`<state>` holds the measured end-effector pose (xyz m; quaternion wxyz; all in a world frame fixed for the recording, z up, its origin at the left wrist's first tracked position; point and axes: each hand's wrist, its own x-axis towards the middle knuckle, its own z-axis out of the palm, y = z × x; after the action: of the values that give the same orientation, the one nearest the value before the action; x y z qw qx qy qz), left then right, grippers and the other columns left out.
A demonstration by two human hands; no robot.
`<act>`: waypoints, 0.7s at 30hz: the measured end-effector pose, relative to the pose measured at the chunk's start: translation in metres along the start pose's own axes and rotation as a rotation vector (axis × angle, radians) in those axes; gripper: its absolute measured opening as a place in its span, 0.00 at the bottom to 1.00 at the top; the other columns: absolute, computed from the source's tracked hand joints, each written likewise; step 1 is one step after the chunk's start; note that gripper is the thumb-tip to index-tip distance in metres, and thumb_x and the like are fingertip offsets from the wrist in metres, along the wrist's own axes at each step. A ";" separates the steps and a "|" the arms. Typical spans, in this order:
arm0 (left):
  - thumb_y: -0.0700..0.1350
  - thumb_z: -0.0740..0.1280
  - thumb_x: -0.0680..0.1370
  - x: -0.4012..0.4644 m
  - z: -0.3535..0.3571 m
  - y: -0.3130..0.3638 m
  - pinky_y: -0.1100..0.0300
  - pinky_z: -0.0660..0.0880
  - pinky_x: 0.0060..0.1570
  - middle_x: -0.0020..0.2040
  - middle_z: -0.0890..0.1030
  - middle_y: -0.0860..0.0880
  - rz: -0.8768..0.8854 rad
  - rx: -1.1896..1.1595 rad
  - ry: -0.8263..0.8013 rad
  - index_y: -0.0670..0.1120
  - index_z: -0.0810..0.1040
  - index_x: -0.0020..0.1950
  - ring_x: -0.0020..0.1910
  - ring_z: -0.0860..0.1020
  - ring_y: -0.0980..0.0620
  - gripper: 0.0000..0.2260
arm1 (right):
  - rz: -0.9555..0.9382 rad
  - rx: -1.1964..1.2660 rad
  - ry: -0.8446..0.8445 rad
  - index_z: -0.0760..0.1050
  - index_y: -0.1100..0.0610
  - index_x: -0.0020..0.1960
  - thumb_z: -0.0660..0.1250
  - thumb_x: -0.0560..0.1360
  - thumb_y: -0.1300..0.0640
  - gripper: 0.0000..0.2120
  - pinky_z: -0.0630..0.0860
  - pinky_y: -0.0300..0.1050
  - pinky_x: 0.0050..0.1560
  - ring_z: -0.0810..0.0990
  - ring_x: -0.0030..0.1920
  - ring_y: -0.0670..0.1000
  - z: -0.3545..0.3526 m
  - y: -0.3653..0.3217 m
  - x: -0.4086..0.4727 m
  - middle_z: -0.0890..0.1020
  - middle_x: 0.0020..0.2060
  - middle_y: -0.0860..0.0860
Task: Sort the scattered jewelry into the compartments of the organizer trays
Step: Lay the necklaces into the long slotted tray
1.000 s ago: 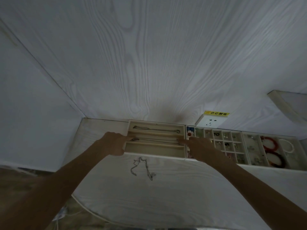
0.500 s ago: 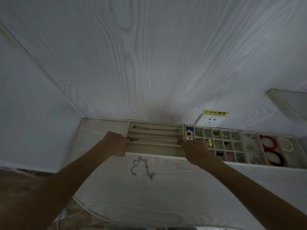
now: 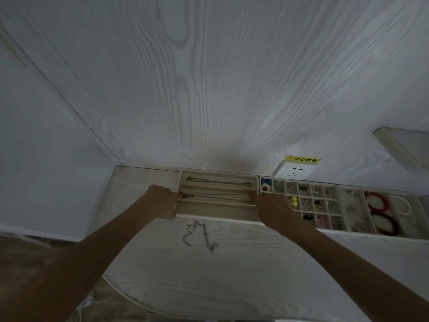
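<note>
pinching a necklace taut, left hand and right hand hide their fingertips; tray beneath.

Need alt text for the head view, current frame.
Both hands, left hand and right hand, stretch a thin necklace along the middle slot of a three-slot necklace tray. A tangled chain lies loose on the white table.

- You're in what looks like a home room: pale wood-grain wall panels rise behind the white table.
- Just above the table's far edge sits a wall socket with a yellow warning sticker.
</note>
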<state>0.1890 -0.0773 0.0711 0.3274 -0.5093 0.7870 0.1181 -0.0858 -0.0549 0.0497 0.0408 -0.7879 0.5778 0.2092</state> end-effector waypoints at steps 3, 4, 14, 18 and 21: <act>0.51 0.59 0.78 0.002 0.000 0.000 0.60 0.68 0.51 0.60 0.76 0.45 0.000 -0.011 -0.019 0.56 0.53 0.76 0.58 0.75 0.46 0.28 | -0.027 0.021 0.020 0.70 0.51 0.65 0.59 0.77 0.60 0.17 0.72 0.43 0.41 0.81 0.48 0.50 -0.004 -0.001 0.002 0.81 0.51 0.50; 0.51 0.59 0.78 0.003 0.000 0.000 0.61 0.67 0.50 0.60 0.76 0.45 -0.001 -0.017 -0.024 0.56 0.53 0.76 0.58 0.75 0.47 0.28 | -0.031 0.017 0.012 0.70 0.51 0.65 0.59 0.77 0.60 0.17 0.74 0.43 0.43 0.81 0.49 0.50 -0.005 0.000 0.002 0.81 0.51 0.50; 0.51 0.59 0.79 0.007 -0.002 -0.005 0.60 0.67 0.53 0.63 0.74 0.46 -0.018 -0.158 -0.061 0.54 0.57 0.75 0.60 0.74 0.47 0.25 | 0.035 0.085 -0.115 0.68 0.49 0.67 0.57 0.77 0.61 0.20 0.76 0.44 0.43 0.81 0.47 0.52 -0.006 0.004 0.009 0.79 0.51 0.52; 0.52 0.59 0.79 0.007 -0.003 -0.007 0.60 0.67 0.54 0.64 0.73 0.46 -0.012 -0.190 -0.044 0.55 0.58 0.75 0.61 0.73 0.47 0.25 | 0.051 0.118 -0.117 0.70 0.50 0.65 0.57 0.77 0.62 0.19 0.74 0.45 0.45 0.79 0.51 0.53 -0.006 0.001 0.015 0.78 0.54 0.54; 0.51 0.60 0.79 0.006 0.000 -0.006 0.60 0.67 0.55 0.63 0.74 0.46 -0.016 -0.215 -0.015 0.55 0.58 0.75 0.61 0.73 0.47 0.25 | 0.051 0.126 -0.098 0.70 0.50 0.65 0.58 0.76 0.62 0.19 0.75 0.46 0.46 0.79 0.52 0.54 -0.006 0.001 0.016 0.79 0.53 0.53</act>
<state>0.1931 -0.0847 0.0676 0.2776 -0.5470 0.7633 0.2029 -0.0810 -0.0716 0.0490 0.1133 -0.7575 0.6071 0.2118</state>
